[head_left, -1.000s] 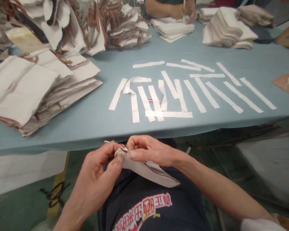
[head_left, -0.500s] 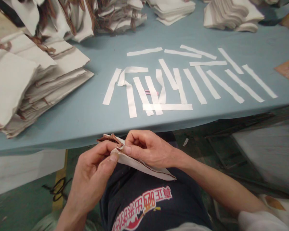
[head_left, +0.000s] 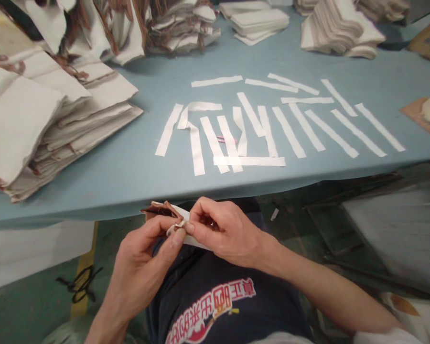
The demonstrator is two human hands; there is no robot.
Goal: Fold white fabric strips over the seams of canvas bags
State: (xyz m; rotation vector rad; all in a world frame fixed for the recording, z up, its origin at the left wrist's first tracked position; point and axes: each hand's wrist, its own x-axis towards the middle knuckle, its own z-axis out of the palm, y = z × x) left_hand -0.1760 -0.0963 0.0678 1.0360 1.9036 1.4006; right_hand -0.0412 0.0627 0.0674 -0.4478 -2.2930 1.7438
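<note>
Both of my hands are below the table's near edge, over my lap. My left hand point(head_left: 143, 260) and my right hand point(head_left: 224, 229) pinch the same small white paper piece point(head_left: 179, 217), which has a brown cord or trim at its upper left end. Thumbs and forefingers of both hands meet at the piece's edge. Most of the piece is hidden under my right hand. On the blue table point(head_left: 129, 167) just beyond lie several white paper strips point(head_left: 251, 161), fanned out side by side.
A tall stack of white folded paper bags point(head_left: 39, 124) fills the table's left. More bags with brown handles point(head_left: 157, 24) and white stacks point(head_left: 338, 28) lie at the back. A brown board point(head_left: 417, 112) is at the right edge. Black cord point(head_left: 80, 284) lies on the green floor.
The paper piece has been drawn in under my right hand; its long tail over my lap no longer shows. The other person's hands at the table's far side have left the view.
</note>
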